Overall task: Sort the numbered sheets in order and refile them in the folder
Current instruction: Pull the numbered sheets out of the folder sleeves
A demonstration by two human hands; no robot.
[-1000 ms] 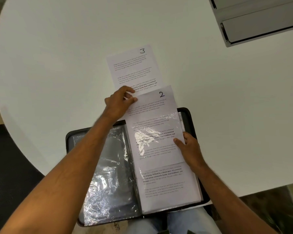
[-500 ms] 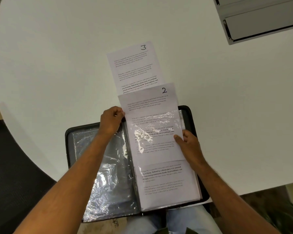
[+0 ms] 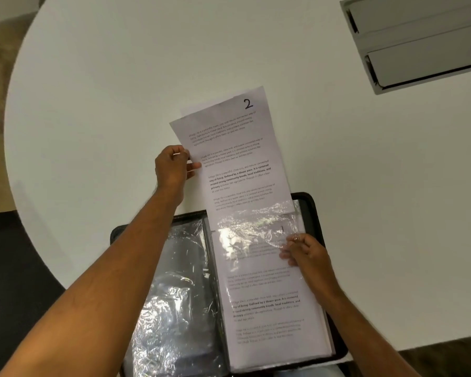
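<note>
I see the sheet marked 2 (image 3: 231,159) mostly out of the folder (image 3: 314,210), angled up and away over the white round table (image 3: 106,91), with its lower end inside the top of a clear plastic sleeve (image 3: 256,235) on the folder's right page. My left hand (image 3: 173,170) grasps the sheet's left edge, thumb on top of the paper and fingers curled behind it. My right hand (image 3: 305,250) pinches the sleeve's right edge near its opening, fingertips on the glossy plastic. Under that sleeve I can read another printed sheet (image 3: 267,308) lying flat in the right page, with a faint 1 near its top corner. A sliver of a further sheet (image 3: 193,108) shows from behind the top left of sheet 2; I cannot read a number on it. The folder lies open at the near table edge, partly over my lap, its left page filled with crinkled empty sleeves (image 3: 174,295). A grey recessed panel (image 3: 419,42) sits in the table at far right
</note>
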